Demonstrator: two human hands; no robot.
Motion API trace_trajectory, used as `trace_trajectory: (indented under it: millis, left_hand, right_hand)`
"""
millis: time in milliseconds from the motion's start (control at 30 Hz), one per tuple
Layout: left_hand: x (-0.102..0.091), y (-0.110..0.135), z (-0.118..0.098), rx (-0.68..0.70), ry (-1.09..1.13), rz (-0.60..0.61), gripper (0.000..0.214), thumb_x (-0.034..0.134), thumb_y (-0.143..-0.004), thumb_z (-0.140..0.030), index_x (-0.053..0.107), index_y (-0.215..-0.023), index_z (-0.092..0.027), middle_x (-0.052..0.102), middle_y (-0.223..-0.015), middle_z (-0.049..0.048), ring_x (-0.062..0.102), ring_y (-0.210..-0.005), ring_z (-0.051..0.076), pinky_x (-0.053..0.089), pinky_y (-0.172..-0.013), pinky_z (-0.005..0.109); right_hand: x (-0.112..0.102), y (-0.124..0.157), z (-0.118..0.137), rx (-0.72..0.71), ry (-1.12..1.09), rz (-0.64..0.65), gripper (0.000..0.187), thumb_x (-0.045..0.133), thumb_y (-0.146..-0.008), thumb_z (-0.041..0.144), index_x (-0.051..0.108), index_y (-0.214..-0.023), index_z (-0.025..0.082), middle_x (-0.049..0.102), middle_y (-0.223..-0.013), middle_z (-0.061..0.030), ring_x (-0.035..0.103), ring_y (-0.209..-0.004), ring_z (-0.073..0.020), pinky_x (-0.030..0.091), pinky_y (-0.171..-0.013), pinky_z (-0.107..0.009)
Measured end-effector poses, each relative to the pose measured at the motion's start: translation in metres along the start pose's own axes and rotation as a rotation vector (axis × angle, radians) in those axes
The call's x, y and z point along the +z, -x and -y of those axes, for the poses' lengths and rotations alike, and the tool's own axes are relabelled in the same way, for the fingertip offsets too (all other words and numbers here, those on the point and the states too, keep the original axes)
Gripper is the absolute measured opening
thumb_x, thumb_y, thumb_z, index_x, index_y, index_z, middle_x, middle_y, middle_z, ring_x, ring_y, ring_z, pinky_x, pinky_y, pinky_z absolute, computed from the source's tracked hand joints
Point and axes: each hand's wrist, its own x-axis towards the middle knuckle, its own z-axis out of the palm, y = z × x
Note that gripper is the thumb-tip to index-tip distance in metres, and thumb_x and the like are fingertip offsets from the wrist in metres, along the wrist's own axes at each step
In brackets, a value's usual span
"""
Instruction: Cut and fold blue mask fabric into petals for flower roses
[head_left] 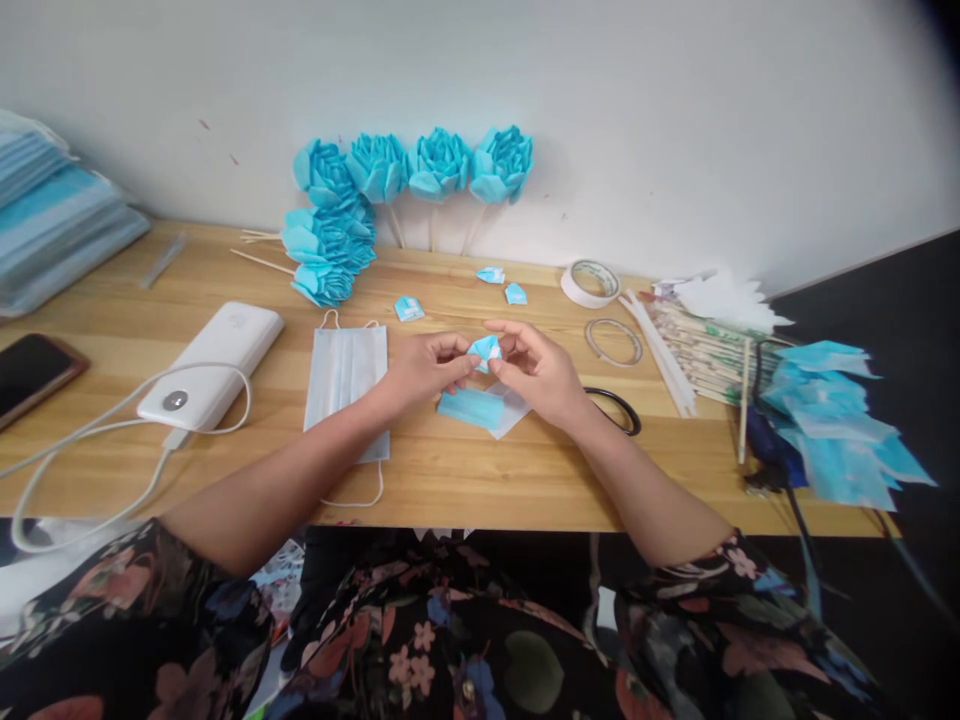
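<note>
Between my two hands is a small folded blue petal [484, 349], seemingly of face-mask fabric with a white patch on it. My left hand [429, 368] pinches its left side. On its right side, my right hand [536, 368] grips it with thumb and fingers. Flat on the table under my hands lie a blue fabric piece [471, 408] and a whitish translucent one [512, 408]. Beyond them rest three similar folded petals, one at the left [409, 308] and two farther back. A whole face mask [346, 385] lies beside my left forearm.
Blue fabric flowers on sticks [439, 165] lean on the wall, with more piled at their left. Tape rolls [591, 284], a black ring [615, 410], wooden sticks [697, 350] and blue scraps [832, 420] lie right. Leftward are a power bank [217, 365], phone [34, 375] and mask stack [60, 215].
</note>
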Motion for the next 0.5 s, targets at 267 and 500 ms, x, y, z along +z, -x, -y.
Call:
trace_trajectory:
  millis: [267, 500]
  left_hand:
    - [0.0006, 0.0014, 0.0023, 0.084, -0.182, -0.046, 0.02, 0.063, -0.08, -0.033, 0.064, -0.071, -0.015, 0.054, -0.061, -0.0023, 0.042, -0.057, 0.008, 0.031, -0.051, 0.02]
    - [0.001, 0.0026, -0.0008, 0.086, -0.199, -0.035, 0.023, 0.062, -0.081, -0.034, 0.062, -0.067, -0.016, 0.05, -0.058, -0.0034, 0.039, -0.056, 0.008, 0.028, -0.051, 0.021]
  right_hand:
    - [-0.0047, -0.0003, 0.0024, 0.009, 0.03, -0.061, 0.029, 0.055, -0.092, 0.03, 0.066, -0.117, 0.021, 0.062, -0.073, 0.0022, 0.056, -0.065, -0.0123, 0.048, -0.063, -0.027]
    - [0.0003, -0.0005, -0.0012, 0.003, -0.053, -0.049, 0.038, 0.068, -0.084, 0.033, 0.065, -0.12, 0.022, 0.064, -0.081, 0.0016, 0.061, -0.071, -0.0127, 0.052, -0.065, -0.027]
